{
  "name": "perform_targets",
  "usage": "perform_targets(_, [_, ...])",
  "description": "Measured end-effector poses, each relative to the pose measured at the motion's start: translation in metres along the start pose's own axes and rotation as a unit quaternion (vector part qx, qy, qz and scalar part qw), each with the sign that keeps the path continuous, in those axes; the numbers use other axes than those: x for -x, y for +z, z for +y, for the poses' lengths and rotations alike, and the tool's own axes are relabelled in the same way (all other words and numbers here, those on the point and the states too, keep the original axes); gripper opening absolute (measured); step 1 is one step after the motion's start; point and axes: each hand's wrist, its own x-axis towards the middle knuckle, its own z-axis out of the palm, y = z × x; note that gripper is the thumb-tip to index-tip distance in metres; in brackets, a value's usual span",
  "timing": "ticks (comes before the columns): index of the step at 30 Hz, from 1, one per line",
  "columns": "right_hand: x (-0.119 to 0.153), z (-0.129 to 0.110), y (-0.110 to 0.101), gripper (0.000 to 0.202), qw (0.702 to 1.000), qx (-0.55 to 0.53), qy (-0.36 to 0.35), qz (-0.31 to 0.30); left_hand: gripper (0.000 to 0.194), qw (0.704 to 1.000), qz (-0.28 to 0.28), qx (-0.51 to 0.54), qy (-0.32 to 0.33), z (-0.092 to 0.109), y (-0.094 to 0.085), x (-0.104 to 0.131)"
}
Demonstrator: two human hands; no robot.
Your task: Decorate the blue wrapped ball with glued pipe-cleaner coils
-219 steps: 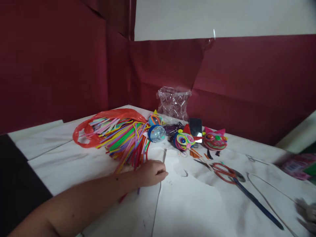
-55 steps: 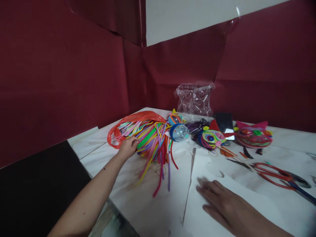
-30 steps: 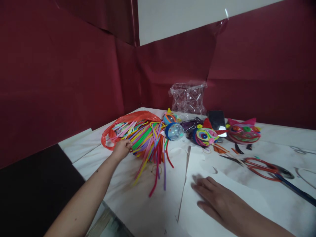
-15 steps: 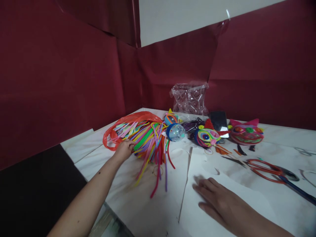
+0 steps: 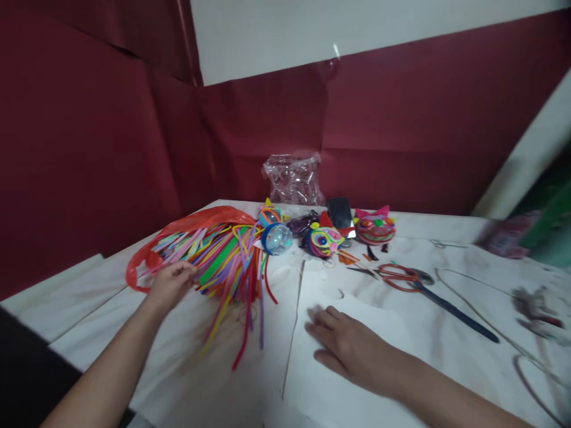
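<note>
My left hand (image 5: pixel 173 284) is at the near left side of a bundle of colourful pipe cleaners (image 5: pixel 223 261), its fingers curled together. What they pinch, if anything, I cannot make out. The pipe cleaners spill from a red plastic bag (image 5: pixel 139 261) and fan out over the table. Lying palm down on a white paper sheet (image 5: pixel 379 321), my right hand (image 5: pixel 343 342) has its fingers stretched out; the fingertips are blurred. Beyond the sheet sit a clear ball with a blue rim (image 5: pixel 276 239) and a ball decorated with a colourful eye (image 5: pixel 325 242).
Red-handled scissors (image 5: pixel 397 277) and a dark-handled tool (image 5: pixel 459 312) lie to the right. Farther back are a pink-eared decorated ball (image 5: pixel 375 227), a phone (image 5: pixel 340 213) and a crumpled clear bag (image 5: pixel 294 180). A thin cord (image 5: pixel 486 324) curves along the right side.
The view has swung to the right, so everything appears farther left and more of the table's right side shows. Both hands stay close to the same spots on the table.
</note>
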Motion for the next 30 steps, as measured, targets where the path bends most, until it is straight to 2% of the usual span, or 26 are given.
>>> perform_targets(1, [0.000,0.000,-0.001,0.034,1.000,0.000,-0.001,0.000,0.019,0.999,-0.031,-0.032,0.005,0.002,0.002,0.002])
perform_targets(3, [-0.001,0.001,-0.003,0.032,1.000,0.001,-0.002,0.002,0.018,0.980,-0.074,-0.163,0.086,0.004,0.005,0.005])
perform_targets(6, [-0.002,0.000,-0.007,0.028,1.000,0.005,0.001,-0.003,0.015,0.933,-0.063,-0.254,0.247,0.010,0.010,0.007])
perform_targets(8, [-0.003,-0.001,-0.011,0.027,1.000,0.012,0.002,-0.014,0.017,0.914,-0.073,-0.255,0.307,0.015,0.015,0.008])
perform_targets(10, [-0.004,-0.002,-0.016,0.028,0.999,0.025,0.002,-0.023,0.021,0.900,-0.147,-0.249,0.326,0.021,0.022,0.012])
perform_targets(13, [-0.005,-0.002,-0.020,0.032,0.998,0.050,0.004,-0.032,0.022,0.864,-0.303,-0.238,0.324,0.038,0.039,0.024])
perform_targets(15, [-0.006,-0.002,-0.021,0.033,0.997,0.061,0.009,-0.039,0.021,0.852,-0.346,-0.228,0.318,0.057,0.056,0.037])
perform_targets(17, [-0.007,-0.002,-0.021,0.034,0.997,0.066,0.012,-0.045,0.024,0.867,-0.312,-0.202,0.332,0.082,0.078,0.052])
perform_targets(19, [-0.007,-0.002,-0.020,0.034,0.996,0.066,0.014,-0.049,0.022,0.865,-0.334,-0.209,0.312,0.104,0.105,0.069])
perform_targets(21, [-0.008,-0.001,-0.019,0.035,0.997,0.066,0.017,-0.045,0.021,0.853,-0.369,-0.225,0.293,0.116,0.135,0.085])
perform_targets(23, [-0.008,0.000,-0.016,0.036,0.997,0.069,0.013,-0.030,0.027,0.852,-0.338,-0.260,0.305,0.115,0.161,0.100])
perform_targets(25, [-0.008,0.002,-0.012,0.036,0.998,0.069,-0.001,-0.009,0.030,0.856,-0.288,-0.263,0.339,0.104,0.178,0.110])
perform_targets(27, [-0.009,0.004,-0.008,0.031,0.998,0.058,-0.006,0.011,0.032,0.865,-0.262,-0.243,0.352,0.092,0.185,0.116])
perform_targets(30, [-0.011,0.007,-0.004,0.019,0.995,0.003,0.066,0.076,0.031,0.875,-0.264,-0.196,0.354,0.083,0.182,0.117])
